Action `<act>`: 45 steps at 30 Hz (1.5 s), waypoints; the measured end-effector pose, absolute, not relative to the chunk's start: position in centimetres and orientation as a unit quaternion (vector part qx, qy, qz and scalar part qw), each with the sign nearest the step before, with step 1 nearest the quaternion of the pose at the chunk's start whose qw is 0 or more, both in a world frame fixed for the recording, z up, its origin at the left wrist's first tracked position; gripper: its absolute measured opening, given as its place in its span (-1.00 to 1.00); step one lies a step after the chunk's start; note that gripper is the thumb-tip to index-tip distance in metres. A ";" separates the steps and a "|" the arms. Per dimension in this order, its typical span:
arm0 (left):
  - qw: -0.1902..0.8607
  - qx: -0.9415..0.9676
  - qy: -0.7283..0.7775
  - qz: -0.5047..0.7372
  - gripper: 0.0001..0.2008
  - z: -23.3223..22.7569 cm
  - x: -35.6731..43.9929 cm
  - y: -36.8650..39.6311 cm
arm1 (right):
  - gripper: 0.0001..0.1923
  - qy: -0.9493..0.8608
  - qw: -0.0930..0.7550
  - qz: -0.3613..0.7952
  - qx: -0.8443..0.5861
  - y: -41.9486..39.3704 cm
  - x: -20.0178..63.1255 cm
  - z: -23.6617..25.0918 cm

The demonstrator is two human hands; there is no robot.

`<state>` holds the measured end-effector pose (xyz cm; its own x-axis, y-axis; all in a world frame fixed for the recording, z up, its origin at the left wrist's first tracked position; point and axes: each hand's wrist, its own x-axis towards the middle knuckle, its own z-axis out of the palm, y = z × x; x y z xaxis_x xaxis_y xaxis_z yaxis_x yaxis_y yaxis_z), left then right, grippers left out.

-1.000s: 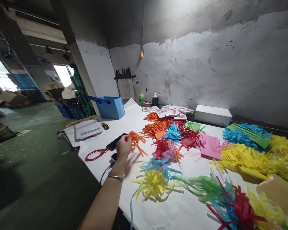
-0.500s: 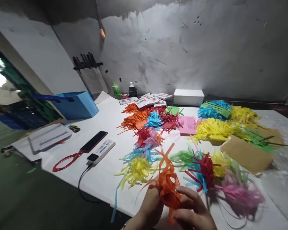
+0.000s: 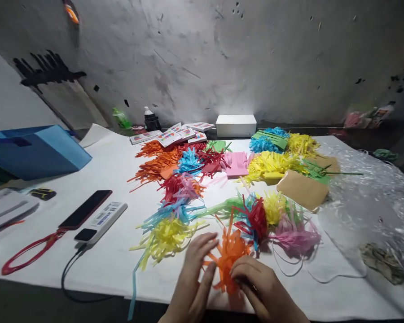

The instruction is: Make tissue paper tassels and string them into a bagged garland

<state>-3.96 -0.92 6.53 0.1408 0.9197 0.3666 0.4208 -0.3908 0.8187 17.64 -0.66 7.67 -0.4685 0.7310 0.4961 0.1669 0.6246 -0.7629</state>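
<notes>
An orange paper-strip tassel (image 3: 231,251) is fluffed out between my hands at the table's front edge. My left hand (image 3: 197,267) is at its left side, fingers apart and thumb raised, not gripping it. My right hand (image 3: 257,282) has its thumb and fingers closed on the tassel's lower right part; the fingertips are partly hidden. A yellow tassel (image 3: 168,237) lies to the left of my left hand, with a blue strip hanging over the table edge. Beyond my right hand lie a dark red tassel (image 3: 256,220) and a pink one (image 3: 294,240) with thin string.
Fringed paper bundles cover the middle of the white table (image 3: 101,264). Left are a phone (image 3: 85,209), a white power bank (image 3: 103,222) with cable, and a blue bag (image 3: 37,150). A white box (image 3: 236,126) stands behind; clear plastic (image 3: 366,211) lies right.
The view has turned right. The orange strips, bunched in both hands before, are now lower and spread out; my left hand has let go and its fingers are apart.
</notes>
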 end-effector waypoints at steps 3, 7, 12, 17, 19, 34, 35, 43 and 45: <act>0.431 0.745 0.394 0.322 -0.72 7.9 -2.6 -1.4 | -0.84 -0.731 0.463 0.416 -0.279 -1.2 17.6 7.6; 0.553 0.622 0.441 0.337 -0.66 7.6 -1.3 -1.6 | -0.78 -0.615 0.524 0.446 -0.384 -2.0 18.0 6.3; 0.565 0.531 0.472 0.420 -0.63 6.4 -1.1 -1.9 | -0.66 -0.553 0.477 0.473 -0.493 -3.3 17.9 5.3; 0.534 0.552 0.467 0.437 -0.68 6.6 -0.8 -2.2 | -0.59 -0.586 0.439 0.449 -0.511 -4.0 17.1 6.1; 0.520 0.562 0.468 0.441 -0.71 6.6 -0.7 -2.2 | -0.58 -0.591 0.434 0.444 -0.515 -4.0 16.9 6.3; 0.341 0.690 0.454 0.449 -0.85 5.8 -1.3 -2.0 | -0.60 -0.593 0.445 0.415 -0.527 -3.9 16.7 5.8; 0.334 0.693 0.454 0.450 -0.86 5.8 -1.2 -2.0 | -0.60 -0.591 0.446 0.417 -0.527 -3.9 16.7 5.9; 0.137 0.791 0.397 0.445 -0.77 5.0 -1.3 -1.5 | -0.59 -0.565 0.388 0.509 -0.521 -3.4 17.5 6.2; 0.092 0.817 0.373 0.430 -0.77 4.9 -1.3 -1.5 | -0.55 -0.524 0.373 0.580 -0.501 -3.2 17.8 5.8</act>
<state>-1.29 -1.48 4.90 0.3508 0.6893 0.6339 0.5301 -0.7042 0.4723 17.75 -3.20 5.79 -0.2205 0.9567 -0.1898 0.0925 -0.1732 -0.9805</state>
